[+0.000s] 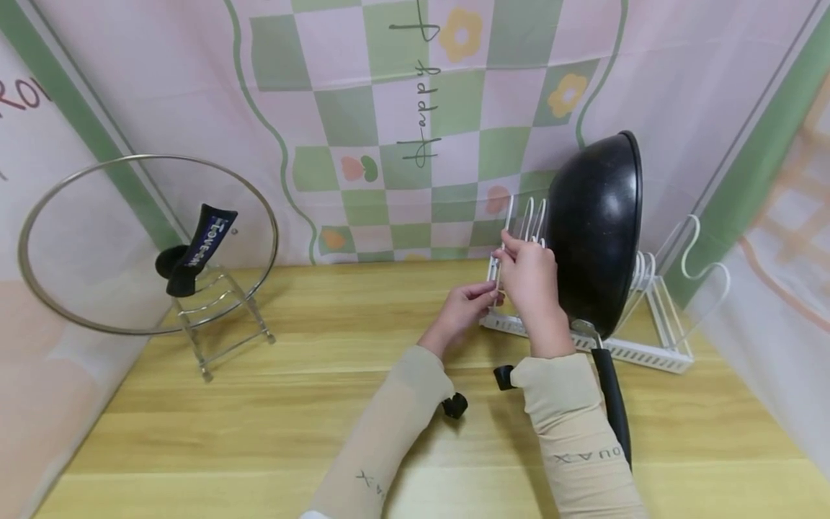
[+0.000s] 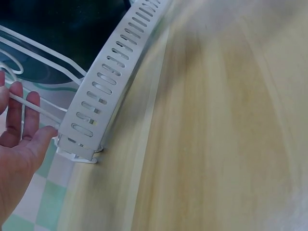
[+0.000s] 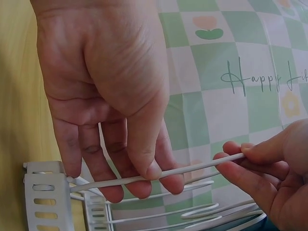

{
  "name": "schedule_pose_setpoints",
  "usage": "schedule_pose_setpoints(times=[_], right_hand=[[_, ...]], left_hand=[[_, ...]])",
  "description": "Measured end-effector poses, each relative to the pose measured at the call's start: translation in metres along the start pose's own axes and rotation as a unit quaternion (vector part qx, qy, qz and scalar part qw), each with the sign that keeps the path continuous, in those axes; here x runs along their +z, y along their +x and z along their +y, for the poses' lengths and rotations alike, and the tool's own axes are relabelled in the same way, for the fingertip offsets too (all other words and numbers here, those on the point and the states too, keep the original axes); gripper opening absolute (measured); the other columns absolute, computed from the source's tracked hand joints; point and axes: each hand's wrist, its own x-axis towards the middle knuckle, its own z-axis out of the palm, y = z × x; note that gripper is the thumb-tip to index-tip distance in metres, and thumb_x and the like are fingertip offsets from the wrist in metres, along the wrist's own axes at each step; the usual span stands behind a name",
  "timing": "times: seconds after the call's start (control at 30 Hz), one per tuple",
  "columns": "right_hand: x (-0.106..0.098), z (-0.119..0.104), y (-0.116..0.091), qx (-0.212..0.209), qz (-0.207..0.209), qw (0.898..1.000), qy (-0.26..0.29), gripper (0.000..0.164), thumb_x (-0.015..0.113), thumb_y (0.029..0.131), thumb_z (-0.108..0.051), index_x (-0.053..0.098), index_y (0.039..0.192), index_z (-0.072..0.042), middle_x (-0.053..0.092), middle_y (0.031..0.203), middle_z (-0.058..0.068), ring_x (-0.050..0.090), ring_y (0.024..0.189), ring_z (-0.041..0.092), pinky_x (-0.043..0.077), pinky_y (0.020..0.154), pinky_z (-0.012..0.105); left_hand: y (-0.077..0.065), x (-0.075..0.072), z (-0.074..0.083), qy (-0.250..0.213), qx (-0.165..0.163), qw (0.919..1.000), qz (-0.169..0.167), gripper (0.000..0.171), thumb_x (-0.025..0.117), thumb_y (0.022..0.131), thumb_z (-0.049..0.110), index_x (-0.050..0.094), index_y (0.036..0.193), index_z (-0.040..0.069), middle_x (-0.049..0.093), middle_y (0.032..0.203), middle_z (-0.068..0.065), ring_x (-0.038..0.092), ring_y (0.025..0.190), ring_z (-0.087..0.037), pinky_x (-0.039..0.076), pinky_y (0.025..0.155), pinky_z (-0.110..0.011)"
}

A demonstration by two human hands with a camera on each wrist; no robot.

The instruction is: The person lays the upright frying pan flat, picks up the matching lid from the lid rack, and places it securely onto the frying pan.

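A white wire rack with a slotted base stands at the right of the table. My left hand pinches its end wire divider low down, near the base. Higher on that same wire, the thumb and fingers of my right hand grip its upper part. In the right wrist view the left hand comes in from above, thumb against the wire. A black wok rests on edge in the rack, just right of my right hand, its handle pointing toward me.
On the left, a glass lid with a metal rim and black handle leans on a small metal stand. A printed checkered cloth hangs behind the wooden table. More curved wires rise at the rack's right end.
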Motion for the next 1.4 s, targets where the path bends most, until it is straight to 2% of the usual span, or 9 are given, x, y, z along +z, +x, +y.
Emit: schedule_pose_setpoints(times=[0.2,0.5,0.6,0.8,1.0,1.27,1.4], right_hand=[[-0.0007,-0.002,0.0001,0.002,0.003,1.0,-0.004,0.037,0.061,0.104,-0.011,0.061,0.139,0.0,0.068,0.123,0.023,0.066,0.081,0.038,0.045,0.054,0.035],[0.0016,-0.0007,-0.0001,0.01,-0.004,1.0,-0.001,0.038,0.061,0.104,-0.012,0.059,0.14,-0.001,0.069,0.123,0.023,0.069,0.093,0.038,0.048,0.059,0.037],[0.0014,-0.0001,-0.0003,0.014,-0.009,1.0,-0.002,0.038,0.061,0.104,-0.012,0.059,0.141,-0.002,0.069,0.123,0.023,0.067,0.083,0.037,0.047,0.055,0.036],[-0.0009,-0.0006,-0.0011,0.022,-0.017,1.0,0.002,0.039,0.061,0.104,-0.012,0.058,0.142,-0.003,0.069,0.123,0.023,0.06,0.067,0.032,0.044,0.049,0.029],[-0.0023,-0.0024,-0.0005,0.018,-0.018,1.0,0.006,0.04,0.061,0.104,-0.012,0.057,0.142,-0.003,0.069,0.123,0.023,0.065,0.075,0.031,0.045,0.05,0.027],[-0.001,-0.0033,0.0001,0.011,-0.009,1.0,0.001,0.038,0.06,0.104,-0.011,0.059,0.141,-0.001,0.068,0.123,0.023,0.069,0.097,0.041,0.054,0.065,0.046],[-0.0002,-0.0026,-0.0002,0.01,-0.007,1.0,-0.001,0.038,0.06,0.104,-0.011,0.059,0.14,-0.001,0.069,0.123,0.023,0.068,0.101,0.041,0.054,0.068,0.047]], left_hand=[[0.0011,-0.0003,0.0006,0.004,0.004,1.0,0.003,0.029,0.059,0.102,0.0,0.064,0.13,-0.005,0.071,0.119,-0.022,0.067,0.096,-0.014,0.055,0.089,-0.029],[0.0009,-0.0027,-0.0006,0.006,0.002,1.0,0.0,0.03,0.06,0.102,0.0,0.063,0.131,-0.005,0.07,0.122,-0.021,0.069,0.105,-0.022,0.053,0.1,-0.038],[0.001,-0.0027,-0.001,0.005,0.0,1.0,-0.001,0.03,0.06,0.102,0.0,0.064,0.131,-0.005,0.07,0.122,-0.021,0.069,0.107,-0.024,0.054,0.099,-0.037],[0.0,-0.0029,-0.0003,0.008,-0.006,0.9999,-0.008,0.03,0.058,0.103,0.002,0.063,0.132,-0.004,0.07,0.124,-0.019,0.068,0.106,-0.02,0.053,0.1,-0.035],[-0.0009,-0.0019,0.0023,-0.001,-0.002,1.0,-0.005,0.029,0.058,0.103,0.001,0.064,0.131,-0.004,0.07,0.122,-0.019,0.067,0.102,-0.016,0.051,0.102,-0.041],[-0.0013,-0.0021,0.0028,0.004,0.001,1.0,-0.001,0.028,0.059,0.103,0.002,0.065,0.13,-0.003,0.071,0.119,-0.02,0.065,0.096,-0.013,0.053,0.1,-0.041],[-0.0021,-0.0016,0.0034,0.008,0.0,1.0,-0.001,0.028,0.058,0.103,0.002,0.066,0.13,-0.003,0.071,0.117,-0.02,0.065,0.096,-0.012,0.054,0.098,-0.039]])
